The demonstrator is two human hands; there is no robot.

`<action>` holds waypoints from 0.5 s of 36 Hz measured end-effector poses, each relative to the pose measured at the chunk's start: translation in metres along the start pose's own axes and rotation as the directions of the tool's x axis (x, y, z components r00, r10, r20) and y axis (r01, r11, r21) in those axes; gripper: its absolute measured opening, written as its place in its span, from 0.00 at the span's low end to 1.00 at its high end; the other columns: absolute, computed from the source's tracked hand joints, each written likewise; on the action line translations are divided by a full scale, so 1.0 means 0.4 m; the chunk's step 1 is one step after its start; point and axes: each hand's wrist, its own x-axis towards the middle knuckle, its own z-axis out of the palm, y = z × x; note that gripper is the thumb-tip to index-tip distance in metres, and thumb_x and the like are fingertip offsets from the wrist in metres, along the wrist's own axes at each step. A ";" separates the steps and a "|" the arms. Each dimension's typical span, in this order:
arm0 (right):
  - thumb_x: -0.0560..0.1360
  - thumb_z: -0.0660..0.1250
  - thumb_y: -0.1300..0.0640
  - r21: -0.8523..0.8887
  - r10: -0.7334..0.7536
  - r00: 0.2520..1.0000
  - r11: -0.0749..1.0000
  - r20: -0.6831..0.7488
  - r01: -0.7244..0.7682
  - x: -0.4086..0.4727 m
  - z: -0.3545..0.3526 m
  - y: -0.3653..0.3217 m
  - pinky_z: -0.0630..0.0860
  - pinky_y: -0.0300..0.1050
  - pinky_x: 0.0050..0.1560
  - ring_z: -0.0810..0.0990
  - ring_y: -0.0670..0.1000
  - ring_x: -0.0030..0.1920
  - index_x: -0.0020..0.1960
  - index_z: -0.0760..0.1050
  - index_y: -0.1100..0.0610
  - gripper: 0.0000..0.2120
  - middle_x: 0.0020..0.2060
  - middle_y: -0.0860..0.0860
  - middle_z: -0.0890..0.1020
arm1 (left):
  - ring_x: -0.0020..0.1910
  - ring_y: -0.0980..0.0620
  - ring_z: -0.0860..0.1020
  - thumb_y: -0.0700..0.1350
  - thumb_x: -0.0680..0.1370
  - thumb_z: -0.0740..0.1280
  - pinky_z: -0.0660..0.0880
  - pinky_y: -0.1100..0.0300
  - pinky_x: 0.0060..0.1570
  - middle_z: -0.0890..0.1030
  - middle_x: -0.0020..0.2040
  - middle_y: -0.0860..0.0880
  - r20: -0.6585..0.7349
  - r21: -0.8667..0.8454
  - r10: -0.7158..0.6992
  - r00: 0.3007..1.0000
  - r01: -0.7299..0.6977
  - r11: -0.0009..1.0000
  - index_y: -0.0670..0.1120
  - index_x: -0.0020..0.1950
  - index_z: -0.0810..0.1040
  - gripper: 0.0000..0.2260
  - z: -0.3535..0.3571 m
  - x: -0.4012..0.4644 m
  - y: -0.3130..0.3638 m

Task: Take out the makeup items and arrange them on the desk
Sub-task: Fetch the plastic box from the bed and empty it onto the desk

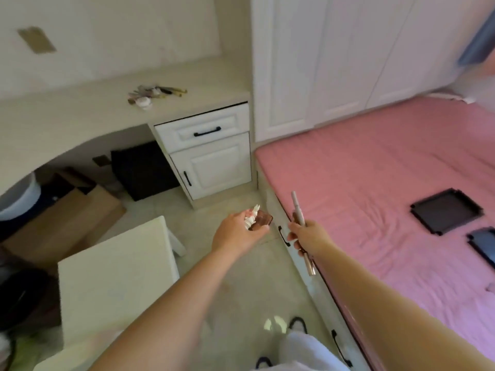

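Observation:
My left hand (237,232) grips a brown compact (261,221) together with a small white and pink item (251,213), held out over the floor. My right hand (308,236) grips slim makeup pens (298,210), one tip pointing up and a rose-gold end (310,265) sticking out below the hand. On the cream desk (80,113) at the back lies a small cluster of makeup items (154,93), among them brushes and a round white pot. A black tray (446,210) lies on the pink bed at the right.
A white stool (115,277) stands at the lower left. Cardboard boxes (67,218) and a black box (144,170) sit under the desk. A white drawer unit (209,151) and wardrobe (321,62) stand behind. The pink bed (375,170) fills the right, with a second dark piece (482,245) on it.

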 end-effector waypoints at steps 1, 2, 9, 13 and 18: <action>0.78 0.60 0.60 -0.018 -0.020 1.000 1.000 0.015 0.020 0.020 0.022 -0.026 0.66 0.39 0.22 0.67 0.49 0.24 0.47 0.71 0.59 0.03 0.30 0.51 0.77 | 0.61 0.49 0.73 0.59 0.71 0.68 0.72 0.56 0.58 0.75 0.61 0.49 -0.018 -0.004 -0.016 1.000 0.016 1.000 0.52 0.68 0.71 0.27 -0.021 0.017 -0.014; 0.78 0.61 0.60 -0.032 -0.034 0.999 0.999 0.026 0.035 0.040 0.043 -0.049 0.66 0.39 0.22 0.67 0.49 0.24 0.45 0.71 0.59 0.04 0.30 0.51 0.76 | 0.61 0.49 0.73 0.59 0.71 0.68 0.72 0.56 0.58 0.75 0.61 0.49 -0.031 -0.008 -0.030 0.999 0.030 1.000 0.52 0.68 0.71 0.27 -0.039 0.033 -0.027; 0.77 0.62 0.58 -0.216 -0.105 0.987 0.968 0.118 0.129 0.219 0.186 -0.223 0.65 0.34 0.18 0.69 0.47 0.24 0.39 0.70 0.53 0.08 0.31 0.49 0.77 | 0.59 0.48 0.74 0.60 0.70 0.68 0.73 0.55 0.57 0.75 0.62 0.49 -0.122 -0.051 -0.128 0.984 0.122 0.991 0.52 0.69 0.70 0.29 -0.153 0.206 -0.095; 0.77 0.62 0.58 -0.259 -0.127 0.974 0.950 0.187 0.174 0.348 0.246 -0.329 0.67 0.36 0.20 0.71 0.48 0.25 0.42 0.71 0.55 0.05 0.32 0.50 0.77 | 0.56 0.49 0.75 0.59 0.71 0.68 0.72 0.58 0.52 0.74 0.60 0.49 -0.172 -0.079 -0.174 0.970 0.162 0.984 0.53 0.68 0.70 0.27 -0.217 0.339 -0.116; 0.77 0.61 0.58 -0.345 -0.136 0.954 0.911 0.267 0.226 0.507 0.302 -0.469 0.69 0.40 0.25 0.72 0.49 0.27 0.45 0.72 0.54 0.02 0.33 0.50 0.78 | 0.55 0.49 0.75 0.61 0.71 0.67 0.72 0.57 0.51 0.75 0.58 0.49 -0.211 -0.113 -0.250 0.945 0.231 0.967 0.53 0.69 0.69 0.28 -0.283 0.513 -0.134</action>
